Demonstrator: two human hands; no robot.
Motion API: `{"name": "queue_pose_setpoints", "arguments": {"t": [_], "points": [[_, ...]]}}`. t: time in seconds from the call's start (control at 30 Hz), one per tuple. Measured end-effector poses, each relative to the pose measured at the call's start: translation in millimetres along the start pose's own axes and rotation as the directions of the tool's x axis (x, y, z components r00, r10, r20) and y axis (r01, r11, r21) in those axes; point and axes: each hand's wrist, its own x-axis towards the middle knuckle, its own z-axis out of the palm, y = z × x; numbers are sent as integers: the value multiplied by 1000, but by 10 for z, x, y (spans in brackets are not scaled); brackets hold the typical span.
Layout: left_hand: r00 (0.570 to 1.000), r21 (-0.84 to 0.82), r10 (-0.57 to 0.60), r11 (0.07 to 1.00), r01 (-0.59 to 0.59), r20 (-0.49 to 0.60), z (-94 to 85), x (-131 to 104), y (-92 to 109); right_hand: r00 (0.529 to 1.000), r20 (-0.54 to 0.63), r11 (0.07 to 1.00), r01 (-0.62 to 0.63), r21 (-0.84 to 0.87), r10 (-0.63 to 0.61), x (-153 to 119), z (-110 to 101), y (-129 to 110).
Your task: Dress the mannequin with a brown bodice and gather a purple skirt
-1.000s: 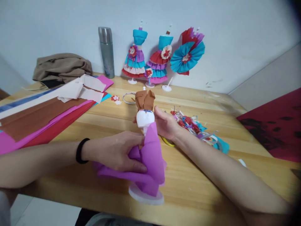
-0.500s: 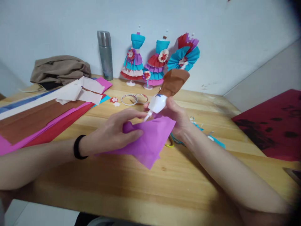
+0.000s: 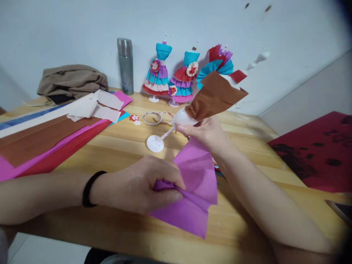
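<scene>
My right hand [image 3: 207,134] grips a small white dress form [image 3: 183,116] by its lower body, tilted so its round base [image 3: 155,143] points down and left. Brown crepe paper [image 3: 216,97] wraps the form's upper part and flares out, with a red piece [image 3: 238,76] at the neck. My left hand [image 3: 150,183] pinches a purple crepe paper sheet [image 3: 196,172] between thumb and fingers, and the sheet fans out in folds to the right, just below the form. Part of the sheet lies hidden behind the left fingers.
Stacked coloured paper [image 3: 52,141] covers the table's left side, near a brown cloth [image 3: 71,80]. A flask [image 3: 125,68] and several dressed forms [image 3: 162,73] stand along the wall. Tape rings [image 3: 151,118] and paper flowers [image 3: 134,117] lie mid-table. A red board [image 3: 319,154] is at right.
The dress form has swung so its base now shows clear of the left hand, leaning further right. My left hand has drawn the purple paper down toward me, and the sheet has fanned out.
</scene>
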Motion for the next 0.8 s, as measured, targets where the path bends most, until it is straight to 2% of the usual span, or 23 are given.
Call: {"name": "queue_pose_setpoints", "arguments": {"t": [0.1, 0.27, 0.37, 0.47, 0.63, 0.73, 0.8], "points": [[997, -11, 38, 999, -38, 70, 54, 2, -5, 997, -7, 997, 73, -9, -73, 43, 51, -38], [994, 6, 25, 1000, -26, 108, 102, 20, -84, 996, -10, 996, -85, -27, 85, 186, 127, 71], [999, 17, -8, 1000, 7, 52, 92, 29, -129, 990, -30, 991, -135, -12, 134, 287, 188, 140], [996, 21, -80, 996, 81, -38, 27, 40, -147, 989, 13, 989, -147, -1, 147, 329, 253, 183], [950, -63, -238, 971, 230, -200, -175, 104, -91, 982, 106, 987, -158, -16, 159, 283, 283, 326], [932, -107, -277, 960, 258, -233, -267, 152, -58, 974, 142, 984, -171, -40, 175, 275, 258, 409], [926, -65, -283, 959, 275, -251, -300, 174, -54, 968, 158, 981, -189, -41, 193, 284, 235, 403]]}}
